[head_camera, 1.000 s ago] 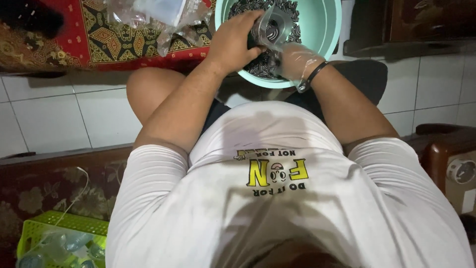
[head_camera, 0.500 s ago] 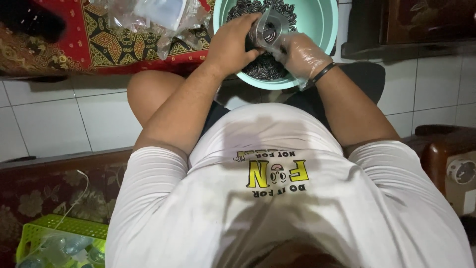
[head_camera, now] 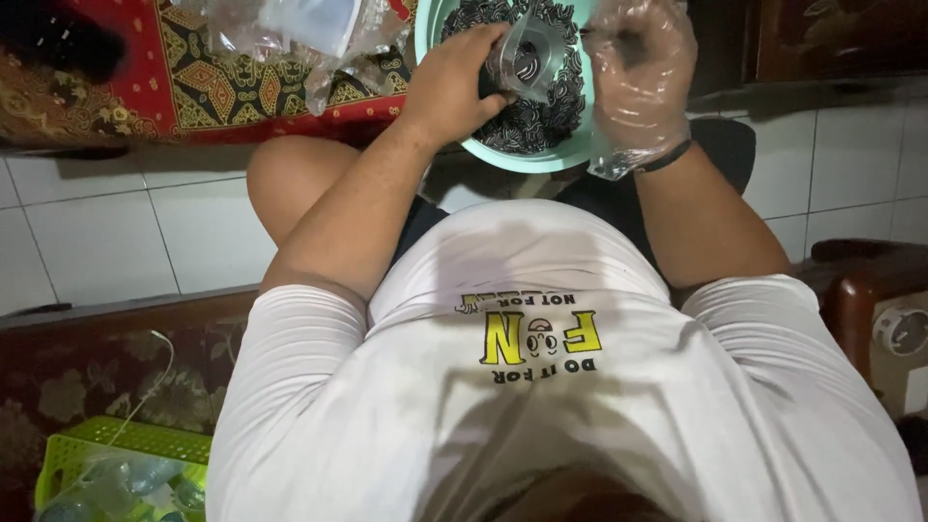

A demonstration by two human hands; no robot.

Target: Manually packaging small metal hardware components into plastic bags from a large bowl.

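Observation:
A teal basin (head_camera: 541,164) holding black-and-white striped seeds (head_camera: 541,121) sits in front of my knees. My bare left hand (head_camera: 454,82) grips a small clear plastic bag (head_camera: 527,53) with some seeds in it, held over the basin. My right hand (head_camera: 640,72), in a loose clear plastic glove with a dark band at the wrist, hovers over the basin's right side, apart from the bag. Its fingers are curled, and I cannot see whether it holds seeds.
A red patterned cloth (head_camera: 193,68) lies at the upper left with crumpled clear plastic bags (head_camera: 290,34) on it. A green basket (head_camera: 126,454) of plastic pieces stands at the lower left. White floor tiles (head_camera: 97,232) and dark wooden furniture (head_camera: 851,290) flank me.
My gloved right hand has lifted away from the bag's mouth and moved up and to the right. My left hand still holds the bag in the same place.

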